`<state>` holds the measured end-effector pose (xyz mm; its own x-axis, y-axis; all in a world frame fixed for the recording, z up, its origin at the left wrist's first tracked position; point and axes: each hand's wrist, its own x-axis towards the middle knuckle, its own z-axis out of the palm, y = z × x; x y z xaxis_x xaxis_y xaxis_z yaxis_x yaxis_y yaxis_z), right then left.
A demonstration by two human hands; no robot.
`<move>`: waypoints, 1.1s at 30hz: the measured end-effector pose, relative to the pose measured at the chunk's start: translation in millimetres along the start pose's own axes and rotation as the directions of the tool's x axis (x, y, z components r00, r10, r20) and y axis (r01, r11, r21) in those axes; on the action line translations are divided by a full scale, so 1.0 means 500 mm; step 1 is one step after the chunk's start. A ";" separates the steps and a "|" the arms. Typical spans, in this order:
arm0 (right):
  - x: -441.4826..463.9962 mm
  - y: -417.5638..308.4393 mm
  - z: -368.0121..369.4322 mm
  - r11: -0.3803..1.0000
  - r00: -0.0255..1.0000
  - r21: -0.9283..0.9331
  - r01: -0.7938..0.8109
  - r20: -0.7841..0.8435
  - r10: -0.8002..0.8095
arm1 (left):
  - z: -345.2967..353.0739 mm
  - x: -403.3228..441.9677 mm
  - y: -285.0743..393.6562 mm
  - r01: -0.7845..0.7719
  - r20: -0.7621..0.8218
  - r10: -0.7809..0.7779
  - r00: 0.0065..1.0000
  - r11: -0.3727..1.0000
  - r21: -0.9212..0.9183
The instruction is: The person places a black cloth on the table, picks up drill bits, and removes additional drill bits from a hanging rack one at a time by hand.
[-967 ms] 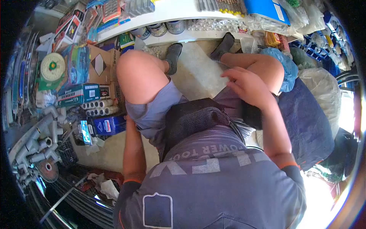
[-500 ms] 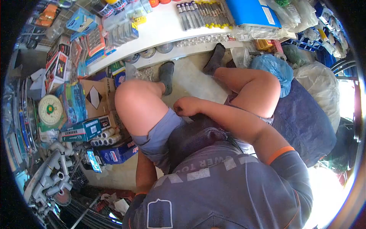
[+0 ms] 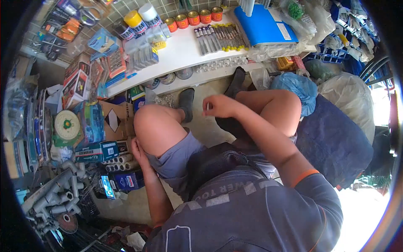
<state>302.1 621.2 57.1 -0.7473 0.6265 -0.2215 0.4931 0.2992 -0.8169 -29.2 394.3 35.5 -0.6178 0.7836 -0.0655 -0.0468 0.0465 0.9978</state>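
Note:
My right hand point(image 3: 220, 106) is raised over the gap between my knees, with its fingers curled toward the thumb. A small pale spot shows between the fingertips; whether it is an object or the floor behind, I cannot tell. Beside my left thigh, my left hand point(image 3: 141, 153) has its fingers stretched out against the outer side of the leg, holding nothing that I can see. Nearest to it are a cardboard box point(image 3: 114, 132) with a white diamond mark and several pale rolls point(image 3: 119, 163). A black bag point(image 3: 218, 164) lies at my waist.
A white shelf point(image 3: 180, 50) ahead carries packaged chisels point(image 3: 206, 40), drill bits point(image 3: 228, 37), small red cans point(image 3: 193, 19) and a blue folder point(image 3: 266, 25). Left stand a dial scale point(image 3: 67, 124), a screwdriver box point(image 3: 97, 152) and grey pipe fittings point(image 3: 54, 201). Bags point(image 3: 296, 90) lie right.
My right hand has risen from my lap and moved forward. My left hand has come into view beside my left thigh. The view has tilted up, showing more of the shelf's back.

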 end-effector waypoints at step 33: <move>-0.141 -0.534 -0.278 -0.295 -0.018 0.231 0.927 -0.760 -0.650 | 0.609 0.424 0.069 -0.183 0.102 0.177 0.979 0.982 0.049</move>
<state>285.1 597.2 365.1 0.0313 0.3412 0.9395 -0.9413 0.3262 -0.0871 77.2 750.4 58.5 -0.5334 0.8382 0.1135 0.1055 -0.0672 0.9921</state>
